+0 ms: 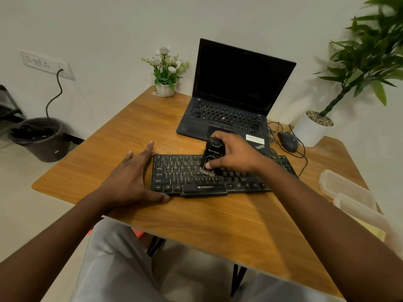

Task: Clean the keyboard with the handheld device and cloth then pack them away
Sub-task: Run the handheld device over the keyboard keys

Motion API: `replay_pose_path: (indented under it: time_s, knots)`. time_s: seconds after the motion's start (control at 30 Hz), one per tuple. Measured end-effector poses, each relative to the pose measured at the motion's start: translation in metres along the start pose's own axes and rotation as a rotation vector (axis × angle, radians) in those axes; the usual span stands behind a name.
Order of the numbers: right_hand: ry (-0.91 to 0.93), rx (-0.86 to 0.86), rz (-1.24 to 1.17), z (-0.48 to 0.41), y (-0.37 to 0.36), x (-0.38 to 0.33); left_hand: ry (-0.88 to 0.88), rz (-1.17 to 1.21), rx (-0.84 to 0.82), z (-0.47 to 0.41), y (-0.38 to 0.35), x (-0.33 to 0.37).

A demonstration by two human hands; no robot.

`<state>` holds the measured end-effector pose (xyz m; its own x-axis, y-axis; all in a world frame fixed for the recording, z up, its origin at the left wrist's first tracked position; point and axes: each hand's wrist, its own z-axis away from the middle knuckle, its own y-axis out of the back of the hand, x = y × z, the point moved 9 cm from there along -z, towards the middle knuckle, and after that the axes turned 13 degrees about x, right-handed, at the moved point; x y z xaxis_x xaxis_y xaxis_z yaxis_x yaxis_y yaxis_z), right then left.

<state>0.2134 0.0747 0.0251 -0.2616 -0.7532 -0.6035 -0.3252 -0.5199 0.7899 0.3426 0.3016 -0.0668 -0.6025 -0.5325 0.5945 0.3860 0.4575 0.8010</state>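
A black keyboard [185, 177] lies flat on the wooden table [135, 127] in front of me. My right hand [235, 153] grips a black handheld device [212, 152] held upright, its pale brush tip [204, 171] pressed on the middle key rows. My left hand [130, 177] rests with fingers spread against the keyboard's left end, thumb along its front edge. At the right table edge stands a clear plastic container [349, 192] with something yellow, perhaps the cloth [368, 229], just in front of it.
Behind the keyboard sits an open black laptop [235, 97] with a dark screen. A wired mouse [288, 141] lies to its right, a small flower pot [165, 88] to its left. A potted plant [314, 127] stands at far right, a dark bin [41, 138] on the floor left.
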Motion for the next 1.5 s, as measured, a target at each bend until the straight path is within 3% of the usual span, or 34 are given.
replay_pose_path:
  time_s: [0.2, 0.53, 0.77, 0.9, 1.23, 1.5]
  knots:
    - [-0.010, 0.208, 0.064, -0.015, 0.010, 0.009, 0.009, -0.002, -0.002, -0.001, 0.000, 0.000]
    - [-0.022, -0.041, -0.032, 0.025, 0.009, 0.014, 0.002, -0.020, 0.010, -0.003, -0.002, -0.003]
    - [-0.085, 0.051, -0.029, 0.019, 0.021, 0.025, 0.006, -0.018, 0.009, -0.003, -0.002, -0.003]
    - [-0.030, 0.102, -0.033, 0.008, 0.003, 0.003, 0.006, -0.019, 0.002, -0.002, -0.002, -0.003]
    - [0.103, -0.058, -0.009, 0.016, -0.031, -0.034, 0.010, -0.013, 0.009, -0.001, -0.001, -0.001]
    - [-0.096, 0.188, 0.097, 0.015, 0.032, 0.026, -0.003, -0.010, -0.002, -0.001, -0.001, -0.001]
